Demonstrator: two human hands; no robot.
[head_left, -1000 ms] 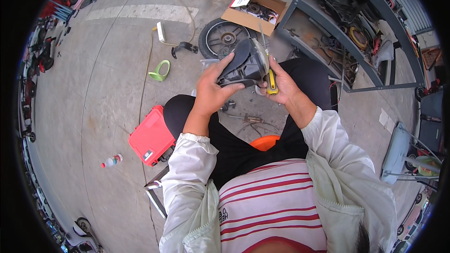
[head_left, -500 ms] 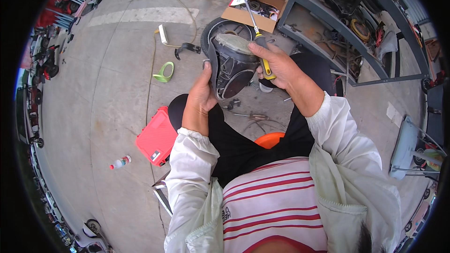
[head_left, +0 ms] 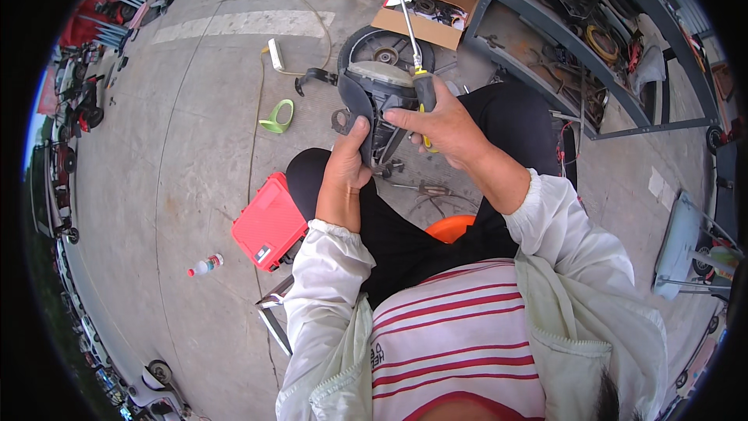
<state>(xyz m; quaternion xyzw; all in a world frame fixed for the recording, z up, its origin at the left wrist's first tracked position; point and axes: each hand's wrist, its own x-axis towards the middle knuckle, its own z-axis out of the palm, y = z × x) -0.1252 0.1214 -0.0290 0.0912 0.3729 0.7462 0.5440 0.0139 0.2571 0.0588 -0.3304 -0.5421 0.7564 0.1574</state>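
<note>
Above my knees I hold a black plastic housing with a pale clear lens on its far side; it looks like a scooter headlight unit. My left hand is closed on its lower left edge, thumb on top. My right hand is closed around a yellow-and-black screwdriver, whose long metal shaft points away from me. The right thumb reaches out to the housing's near face. A dark ring-shaped part shows just beyond my left thumb; whether it is attached is unclear.
A wheel lies behind the housing, near an open cardboard box of parts. A grey metal shelf stands right. On the left are a black bracket, green ring-shaped part, red case and bottle.
The housing has turned in my hands, so its round dark panel no longer faces up. My right thumb has shifted from near the lens to lower on the housing; the screwdriver moved with that hand.
</note>
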